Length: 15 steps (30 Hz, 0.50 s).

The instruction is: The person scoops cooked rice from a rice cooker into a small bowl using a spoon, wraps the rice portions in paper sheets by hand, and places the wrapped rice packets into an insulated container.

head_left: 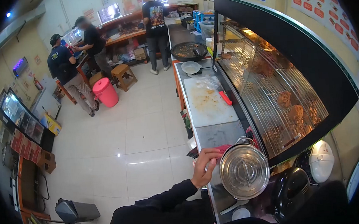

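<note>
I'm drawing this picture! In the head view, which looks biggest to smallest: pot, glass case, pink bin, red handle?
1. Glass case
2. Pot
3. Pink bin
4. Red handle
The pot is nearer, so real sizes are unsure.

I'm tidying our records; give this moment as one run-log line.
left hand: at pink cloth, beside lidded pot | right hand: out of view | white board: red handle at its edge
</note>
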{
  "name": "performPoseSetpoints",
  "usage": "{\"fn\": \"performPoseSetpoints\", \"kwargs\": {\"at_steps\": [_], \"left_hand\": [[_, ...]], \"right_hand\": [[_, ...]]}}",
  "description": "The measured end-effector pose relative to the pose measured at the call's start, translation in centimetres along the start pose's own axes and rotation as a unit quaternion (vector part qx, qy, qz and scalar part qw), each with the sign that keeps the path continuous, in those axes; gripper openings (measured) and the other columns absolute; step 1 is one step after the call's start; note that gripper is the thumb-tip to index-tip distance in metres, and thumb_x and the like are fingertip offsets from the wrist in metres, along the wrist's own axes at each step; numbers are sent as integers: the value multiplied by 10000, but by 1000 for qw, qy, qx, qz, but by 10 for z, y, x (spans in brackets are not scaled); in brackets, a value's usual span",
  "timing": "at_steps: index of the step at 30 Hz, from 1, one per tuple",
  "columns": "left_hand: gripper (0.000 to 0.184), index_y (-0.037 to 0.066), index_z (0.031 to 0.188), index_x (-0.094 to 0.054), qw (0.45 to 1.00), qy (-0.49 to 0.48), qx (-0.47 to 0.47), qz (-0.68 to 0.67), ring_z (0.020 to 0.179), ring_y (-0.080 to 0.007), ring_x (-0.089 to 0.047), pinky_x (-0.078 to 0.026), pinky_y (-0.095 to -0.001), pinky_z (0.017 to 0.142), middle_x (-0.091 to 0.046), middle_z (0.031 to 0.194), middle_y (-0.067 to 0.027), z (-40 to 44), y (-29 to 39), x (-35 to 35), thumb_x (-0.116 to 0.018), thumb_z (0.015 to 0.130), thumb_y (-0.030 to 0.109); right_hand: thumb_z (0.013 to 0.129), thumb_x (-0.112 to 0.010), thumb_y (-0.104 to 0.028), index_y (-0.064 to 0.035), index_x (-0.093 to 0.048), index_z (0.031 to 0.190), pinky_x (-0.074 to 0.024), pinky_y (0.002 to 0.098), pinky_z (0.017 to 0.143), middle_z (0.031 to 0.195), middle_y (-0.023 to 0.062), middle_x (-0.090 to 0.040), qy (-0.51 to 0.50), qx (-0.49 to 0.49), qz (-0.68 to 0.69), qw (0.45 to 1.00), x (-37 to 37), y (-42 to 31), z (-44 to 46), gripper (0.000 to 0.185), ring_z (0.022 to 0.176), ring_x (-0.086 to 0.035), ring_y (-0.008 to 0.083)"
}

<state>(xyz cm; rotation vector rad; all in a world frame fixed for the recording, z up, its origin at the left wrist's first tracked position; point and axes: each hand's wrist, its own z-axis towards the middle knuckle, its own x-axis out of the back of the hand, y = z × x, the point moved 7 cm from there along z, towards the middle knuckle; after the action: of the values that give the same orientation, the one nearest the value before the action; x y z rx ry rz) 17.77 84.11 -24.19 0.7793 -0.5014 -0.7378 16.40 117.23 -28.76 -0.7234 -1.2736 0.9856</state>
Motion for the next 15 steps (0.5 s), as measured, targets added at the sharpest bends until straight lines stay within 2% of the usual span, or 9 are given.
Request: {"fn": "performPoseSetpoints", "kwargs": {"at_steps": [2, 7, 9, 12, 15], "left_hand": [[212, 1, 1078, -647, 999, 3, -30, 24, 1026, -305, -568, -446, -394, 914, -599, 1086, -161, -9, 17, -7, -497, 952, 83], [210, 18, 1033, -670, 990, -43, -97, -93, 890, -276, -582, -465, -392, 803, -611, 1003, -138, -48, 59, -42, -525, 887, 63], [205, 25, 1029, -674, 974, -115, -106, -166, 856, -268, -588, -471, -397, 773, -618, 981, -127, -68, 72, -59, -530, 894, 84], [173, 39, 966, -663, 926, -203, -210, -241, 721, -252, -596, -481, -382, 643, -634, 861, -97, -78, 94, -74, -537, 919, 147], [175, 43, 918, -642, 880, -282, -221, -311, 607, -238, -586, -471, -351, 542, -641, 777, -92, -95, 108, -97, -534, 932, 180]], "right_hand": [[855, -646, -110, -24, -596, 1277, -459, 408, 912, 1098, 213, -589, 10, -65, -24, 998, 12, 31, -27, 433, 1053, -580, 357], [874, -623, -133, -35, -613, 1242, -473, 425, 884, 1068, 209, -611, 6, -254, -125, 959, 21, 138, -135, 381, 1032, -592, 354], [881, -613, -143, -39, -620, 1228, -479, 431, 873, 1057, 207, -620, 1, -359, -176, 917, 18, 180, -211, 362, 1024, -597, 353], [892, -599, -157, -46, -631, 1207, -487, 441, 856, 1039, 205, -633, -25, -522, -205, 828, -18, 215, -356, 335, 1012, -605, 352], [904, -585, -171, -52, -641, 1186, -496, 451, 839, 1021, 203, -647, 3, -630, -162, 760, -70, 187, -460, 312, 999, -612, 350]]}}
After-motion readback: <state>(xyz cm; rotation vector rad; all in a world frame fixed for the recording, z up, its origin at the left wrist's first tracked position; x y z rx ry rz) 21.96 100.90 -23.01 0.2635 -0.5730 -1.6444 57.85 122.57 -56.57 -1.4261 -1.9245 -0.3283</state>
